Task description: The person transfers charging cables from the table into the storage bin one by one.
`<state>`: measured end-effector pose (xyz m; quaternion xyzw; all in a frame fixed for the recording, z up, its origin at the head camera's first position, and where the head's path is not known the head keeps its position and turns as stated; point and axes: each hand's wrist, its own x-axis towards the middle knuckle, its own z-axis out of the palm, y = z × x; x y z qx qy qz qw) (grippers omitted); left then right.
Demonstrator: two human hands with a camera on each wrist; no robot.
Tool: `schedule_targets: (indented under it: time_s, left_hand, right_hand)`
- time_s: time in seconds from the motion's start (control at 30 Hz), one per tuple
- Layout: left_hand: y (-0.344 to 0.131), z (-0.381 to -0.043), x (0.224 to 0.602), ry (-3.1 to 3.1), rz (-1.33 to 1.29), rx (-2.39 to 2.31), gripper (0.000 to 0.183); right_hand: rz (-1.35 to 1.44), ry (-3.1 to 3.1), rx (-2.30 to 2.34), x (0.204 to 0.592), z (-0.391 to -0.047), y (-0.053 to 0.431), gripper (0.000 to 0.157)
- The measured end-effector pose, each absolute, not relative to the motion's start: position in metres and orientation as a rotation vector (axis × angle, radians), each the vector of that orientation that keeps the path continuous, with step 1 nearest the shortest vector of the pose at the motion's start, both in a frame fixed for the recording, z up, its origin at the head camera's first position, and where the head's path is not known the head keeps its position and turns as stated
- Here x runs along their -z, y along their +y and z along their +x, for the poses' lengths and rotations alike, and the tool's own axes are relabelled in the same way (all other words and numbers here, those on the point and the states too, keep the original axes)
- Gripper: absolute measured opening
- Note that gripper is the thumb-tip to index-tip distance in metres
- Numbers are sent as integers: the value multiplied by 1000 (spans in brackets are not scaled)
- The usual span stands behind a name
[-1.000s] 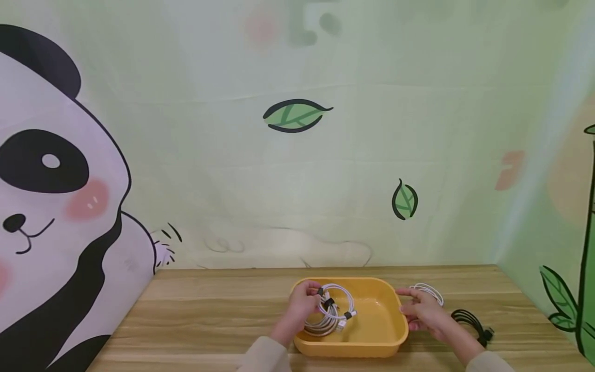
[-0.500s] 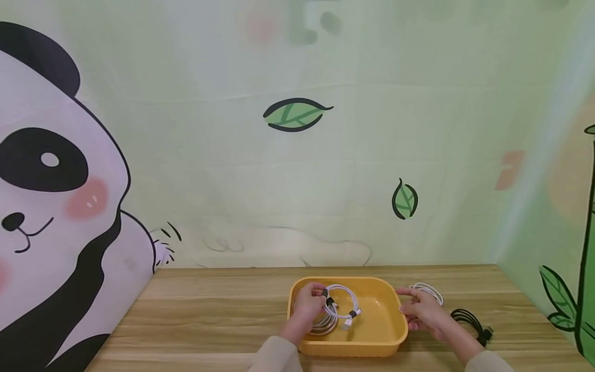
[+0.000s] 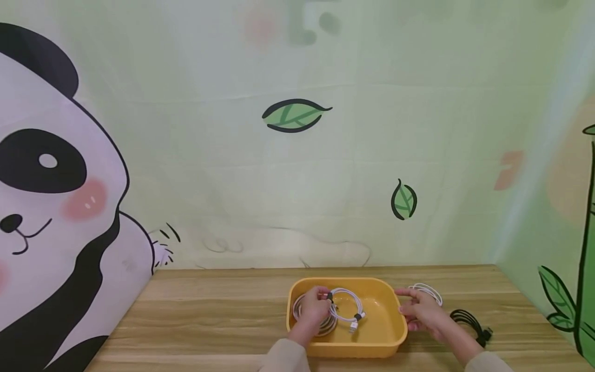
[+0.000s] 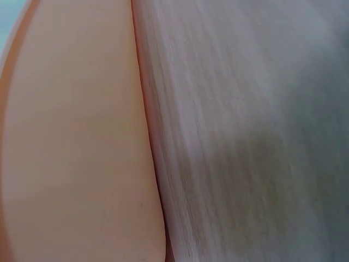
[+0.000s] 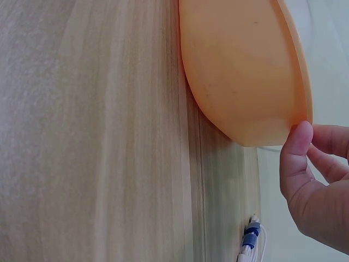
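Both hands pinch: left (image 3: 316, 309), white cable (image 3: 344, 290), plug (image 3: 354, 327) nearward; right (image 3: 425, 310), tray (image 3: 355, 351), long axis crosswise.

Pale beige fabric left sleeve (image 3: 284, 357): plain, matte, cuff short of the wrist. Matching beige fabric right sleeve (image 3: 489, 362): right of the left sleeve, likewise plain. Bare left hand (image 3: 316, 309): beyond the left sleeve's cuff. Bare right hand (image 3: 425, 311): right of the left sleeve.

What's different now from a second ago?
The left hand's grip moved right across the rounded yellow plastic bin, carrying a coiled white cable. Nothing was let go. The right hand's grip stayed at the bin's rim; the coiled black cable and looped white cable stayed on the wooden table.
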<state>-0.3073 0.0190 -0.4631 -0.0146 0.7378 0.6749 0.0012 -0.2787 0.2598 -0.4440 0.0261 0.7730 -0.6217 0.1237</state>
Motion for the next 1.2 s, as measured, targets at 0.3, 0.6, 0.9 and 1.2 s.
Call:
schedule_targets:
  time_s: [0.3,0.6,0.9,1.2]
  left_hand:
    - [27,-308,467,2349,-66,-2132,25]
    - [33,-311,470,2413,-184,-2100,22]
    - [32,-311,470,2450,-223,-2044,17]
    - [32,-308,468,2583,-254,-1959,11]
  right_hand:
    - [76,2254,1820,444,-278,259,52]
    - [82,2270,1810,444,-278,259,52]
    - [115,2277,1815,444,-278,258,51]
    - [95,2269,1817,445,-278,259,53]
